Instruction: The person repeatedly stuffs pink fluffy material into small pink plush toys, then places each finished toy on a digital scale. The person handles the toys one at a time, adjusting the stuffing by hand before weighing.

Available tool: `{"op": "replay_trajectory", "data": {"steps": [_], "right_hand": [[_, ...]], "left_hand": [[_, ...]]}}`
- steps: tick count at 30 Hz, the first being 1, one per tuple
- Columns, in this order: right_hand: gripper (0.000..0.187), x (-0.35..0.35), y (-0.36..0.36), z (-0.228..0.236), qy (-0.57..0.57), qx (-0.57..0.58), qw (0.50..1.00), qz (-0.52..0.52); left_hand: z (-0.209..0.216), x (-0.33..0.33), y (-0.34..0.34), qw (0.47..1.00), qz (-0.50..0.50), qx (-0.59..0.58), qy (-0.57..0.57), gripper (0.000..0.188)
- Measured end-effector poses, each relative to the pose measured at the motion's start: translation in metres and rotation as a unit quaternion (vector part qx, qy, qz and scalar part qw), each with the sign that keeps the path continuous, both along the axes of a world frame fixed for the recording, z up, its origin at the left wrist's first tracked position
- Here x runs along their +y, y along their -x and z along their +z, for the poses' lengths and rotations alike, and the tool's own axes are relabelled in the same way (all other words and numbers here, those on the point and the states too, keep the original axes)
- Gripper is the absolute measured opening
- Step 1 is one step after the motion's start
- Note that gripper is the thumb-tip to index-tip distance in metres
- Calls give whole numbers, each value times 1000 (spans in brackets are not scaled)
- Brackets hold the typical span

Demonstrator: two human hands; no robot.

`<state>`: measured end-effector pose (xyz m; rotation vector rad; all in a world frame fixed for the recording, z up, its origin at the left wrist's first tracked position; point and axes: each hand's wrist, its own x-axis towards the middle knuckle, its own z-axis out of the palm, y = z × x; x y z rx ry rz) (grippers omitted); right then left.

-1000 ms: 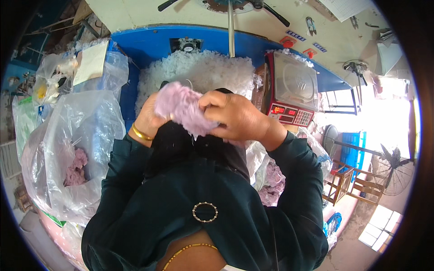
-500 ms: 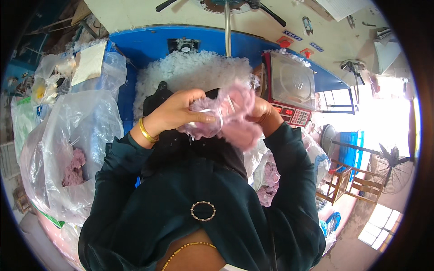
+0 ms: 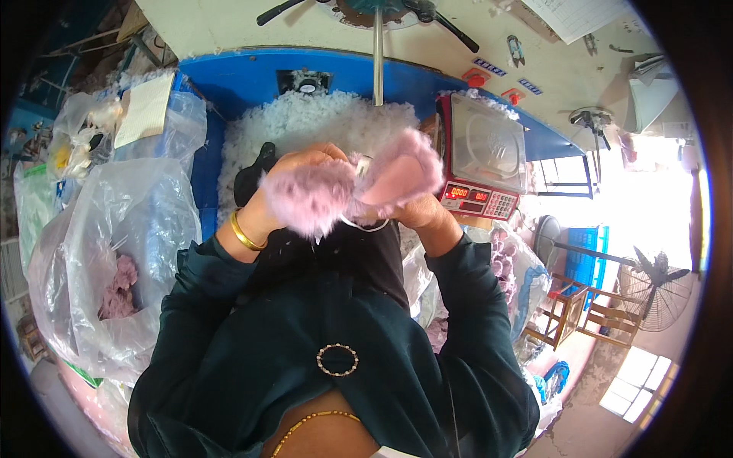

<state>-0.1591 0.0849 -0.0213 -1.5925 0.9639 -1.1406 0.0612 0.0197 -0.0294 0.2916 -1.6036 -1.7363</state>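
In front of my lap I hold a fluffy mauve-pink plush piece (image 3: 309, 197) with both hands. One ear-like flap (image 3: 405, 174), lined with smooth pink cloth, stands up at its right side. A thin white strap or cord curves below the middle of it. My left hand (image 3: 281, 169) is closed around the left, furry part, its fingers largely covered by the fur. Behind and under the ear flap, my right hand (image 3: 424, 215) grips the piece from the right; most of its fingertips are hidden.
Beyond my hands lies a heap of white stuffing (image 3: 328, 118), below a metal tube (image 3: 378, 61). A red-framed scale (image 3: 485, 145) stands to the right. On the left, a clear plastic bag (image 3: 149, 229) contains pink plush pieces; more pink plush (image 3: 502, 259) sits in plastic at right.
The plush piece has turned and spread, showing its furry side on the left and the ear lining on the right. My left hand has shifted left, and the right hand slightly lower.
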Motion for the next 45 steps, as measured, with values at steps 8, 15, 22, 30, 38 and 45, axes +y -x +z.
{"op": "replay_trajectory", "data": {"steps": [8, 15, 22, 30, 38, 45], "right_hand": [[41, -29, 8, 38, -27, 59, 993, -97], [27, -68, 15, 31, 28, 60, 983, -170], [29, -88, -23, 50, 153, 380, 853, -324], [30, -168, -6, 49, 159, 473, 768, -401], [18, -128, 7, 16, 316, 357, 792, -381], [23, -83, 29, 6, 20, 36, 974, -221]], "left_hand": [[-7, -28, 42, 978, 180, 42, 96, 25], [-28, -87, 65, 972, 173, 14, 156, 37], [-36, -130, 66, 980, -68, 165, -93, 26], [-6, -119, 73, 954, 88, -105, -266, 59], [-13, -90, 46, 982, 9, -88, -167, 49], [-14, -70, 50, 890, 223, -249, 311, 43]]}}
